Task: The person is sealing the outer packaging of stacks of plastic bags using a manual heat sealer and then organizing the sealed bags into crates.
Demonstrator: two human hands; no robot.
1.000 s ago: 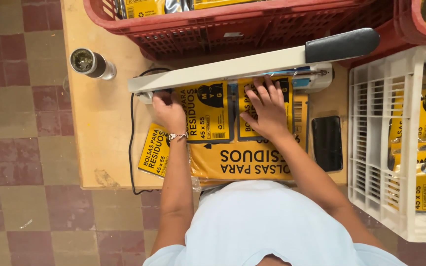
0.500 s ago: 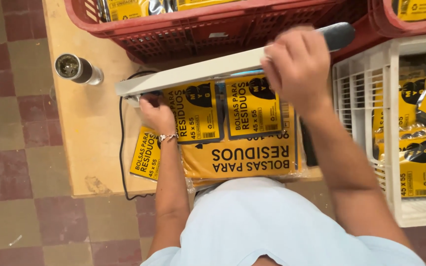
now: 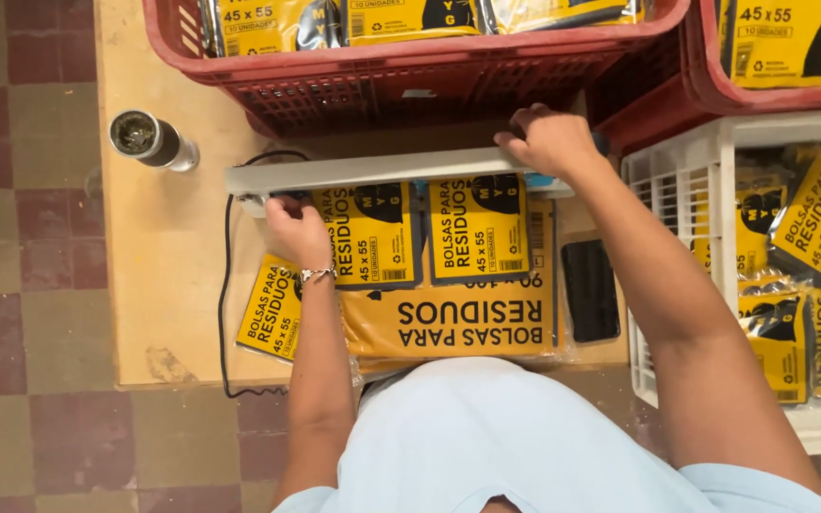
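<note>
Yellow-black flat bag packs (image 3: 425,233) | right hand (image 3: 551,142) grips sealer bar (image 3: 372,171) | left hand (image 3: 298,231) presses pack

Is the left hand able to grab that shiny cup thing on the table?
Probably yes. The left hand rests on a yellow packet by the sealer bar, and the metal cup stands just beyond on bare table. Only the black cord lies between.

- A red plastic crate (image 3: 410,81) at the far edge of the desk (image 3: 168,285), holding yellow packets.
- A white slatted crate (image 3: 677,199) on the right, with more yellow packets inside.
- A dark phone (image 3: 590,290) lying flat on the desk, just beside the large yellow packet.
- A small round metal container (image 3: 149,140) near the desk's left edge.
- A black cable (image 3: 223,285) trailing over the desk's near edge.
- A chequered tiled floor (image 3: 21,237).
</note>
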